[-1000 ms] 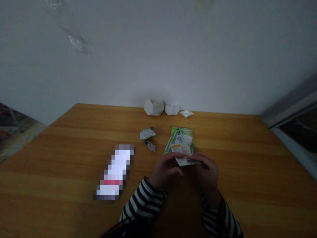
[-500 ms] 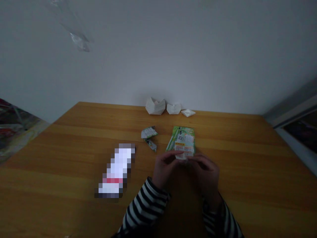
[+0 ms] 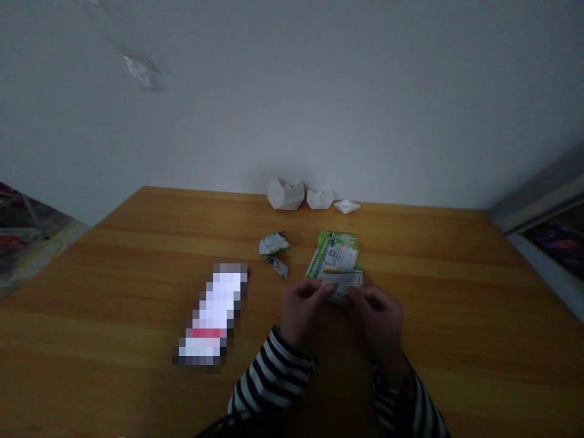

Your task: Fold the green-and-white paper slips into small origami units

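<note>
Between my two hands is a small printed piece of paper (image 3: pixel 343 280), white with coloured edges and lines of text. My left hand (image 3: pixel 303 309) pinches its left end between thumb and fingers. At its right end, my right hand (image 3: pixel 379 313) grips it the same way. Just beyond and partly beneath it lie green printed leaflets (image 3: pixel 336 246) on the wooden table (image 3: pixel 137 261), their near part hidden by the held paper. Left of the leaflets sits a crumpled-looking folded printed paper (image 3: pixel 274 244).
A phone with a lit, pixelated screen (image 3: pixel 214 313) lies left of my hands. Along the wall stand a large folded white paper boat (image 3: pixel 286 196), a smaller one (image 3: pixel 320 199) and a flat white folded paper (image 3: pixel 347 207). Clear plastic (image 3: pixel 142 72) is on the wall.
The held paper has been turned, so a different printed side with a band of text now faces up. My fingers have shifted along its ends; the other things lie where they were.
</note>
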A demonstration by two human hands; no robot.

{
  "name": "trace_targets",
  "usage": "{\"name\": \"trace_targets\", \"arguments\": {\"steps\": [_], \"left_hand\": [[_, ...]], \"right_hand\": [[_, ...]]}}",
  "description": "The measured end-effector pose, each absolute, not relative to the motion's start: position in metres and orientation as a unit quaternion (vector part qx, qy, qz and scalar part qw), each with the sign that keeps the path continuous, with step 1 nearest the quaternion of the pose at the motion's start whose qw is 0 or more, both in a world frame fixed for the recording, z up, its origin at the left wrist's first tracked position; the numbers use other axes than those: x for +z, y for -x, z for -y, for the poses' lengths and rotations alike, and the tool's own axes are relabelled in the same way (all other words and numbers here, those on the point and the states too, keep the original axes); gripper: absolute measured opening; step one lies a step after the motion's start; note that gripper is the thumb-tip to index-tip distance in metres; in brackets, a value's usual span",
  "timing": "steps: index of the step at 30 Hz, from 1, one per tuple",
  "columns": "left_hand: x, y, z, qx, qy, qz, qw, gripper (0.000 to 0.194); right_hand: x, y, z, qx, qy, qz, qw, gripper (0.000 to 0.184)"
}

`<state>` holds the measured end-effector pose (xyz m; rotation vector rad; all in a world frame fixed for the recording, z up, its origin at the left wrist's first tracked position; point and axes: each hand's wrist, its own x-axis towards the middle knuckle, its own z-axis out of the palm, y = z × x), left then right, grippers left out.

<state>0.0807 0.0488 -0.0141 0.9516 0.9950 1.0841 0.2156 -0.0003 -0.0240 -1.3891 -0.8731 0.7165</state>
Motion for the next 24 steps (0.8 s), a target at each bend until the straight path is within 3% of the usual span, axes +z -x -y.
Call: {"name": "trace_targets", "arguments": {"steps": [8, 19, 24], "left_hand": [[-0.0156, -0.0832, -0.0497, 0.481, -0.383, -0.439, 0.655, 0.029], [-0.0159, -0.0802, -0.0505, 0.466, -0.415, -0.451, 0.638, 0.023], [-0.0101, -0.0818, -0.0493, 0.490, -0.389, -0.460, 0.630, 0.020]], "right_hand": [[-0.0258, -0.2091, -0.0021, 0.358, 0.585, 0.343, 0.642, 0.019], [-0.0273, -0.2100, -0.0036, 0.327, 0.596, 0.343, 0.648, 0.014], [-0.0248, -0.2078, -0.0038, 0.387, 0.566, 0.342, 0.643, 0.013]]}}
